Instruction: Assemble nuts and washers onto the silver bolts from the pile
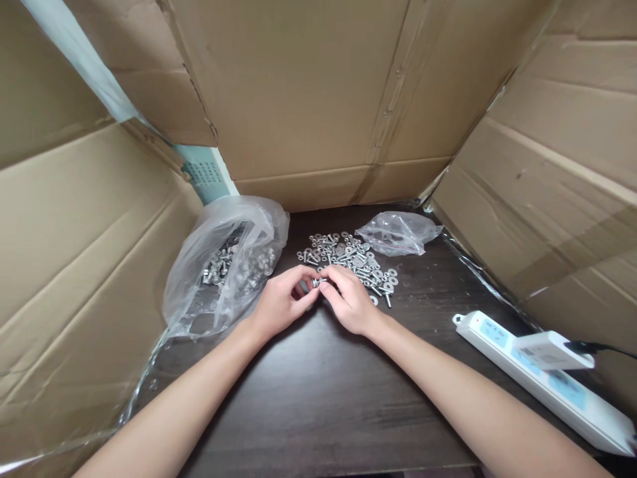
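Observation:
Between the fingertips of both hands is a small metal bolt (316, 283) with what looks like a washer or nut on it. My left hand (288, 295) pinches it from the left, and my right hand (347, 299) has its fingers closed on the other end. Just beyond the hands, a loose pile of bolts, nuts and flat washers (359, 261) is spread over the dark table (308, 411). A clear plastic bag (184, 292) holding many metal fasteners stands open to the left of my left hand.
Behind the pile at the right lies a crumpled clear bag (398, 232). A white power strip (537, 385) with a plugged-in adapter (552, 350) and black cable rests at the right. Cardboard walls (318, 99) enclose the table at the back and both sides.

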A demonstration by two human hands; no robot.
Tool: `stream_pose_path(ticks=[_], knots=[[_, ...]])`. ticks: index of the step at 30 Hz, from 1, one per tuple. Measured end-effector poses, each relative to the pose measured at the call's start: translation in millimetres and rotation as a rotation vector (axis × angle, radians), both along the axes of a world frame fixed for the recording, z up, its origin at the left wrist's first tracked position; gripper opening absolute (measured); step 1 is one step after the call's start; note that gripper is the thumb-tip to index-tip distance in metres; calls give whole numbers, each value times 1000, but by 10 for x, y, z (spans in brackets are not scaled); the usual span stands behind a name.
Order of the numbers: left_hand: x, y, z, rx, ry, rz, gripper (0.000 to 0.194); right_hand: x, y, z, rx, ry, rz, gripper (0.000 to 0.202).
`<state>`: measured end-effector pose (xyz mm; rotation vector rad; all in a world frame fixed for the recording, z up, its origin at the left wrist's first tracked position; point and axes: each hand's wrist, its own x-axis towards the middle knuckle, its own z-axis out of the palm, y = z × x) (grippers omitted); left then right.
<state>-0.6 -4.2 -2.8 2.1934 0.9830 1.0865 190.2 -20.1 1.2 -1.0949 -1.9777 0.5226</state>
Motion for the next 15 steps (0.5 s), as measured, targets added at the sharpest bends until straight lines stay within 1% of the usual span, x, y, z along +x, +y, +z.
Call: stream_pose_path(ticks=[7,15], knots=[[1,3,2,35,1,-7,15,7,5,-13,20,-14,5,19],[3,-1,-2,41,8,0,14,4,6,-29,52,2,-4,10]])
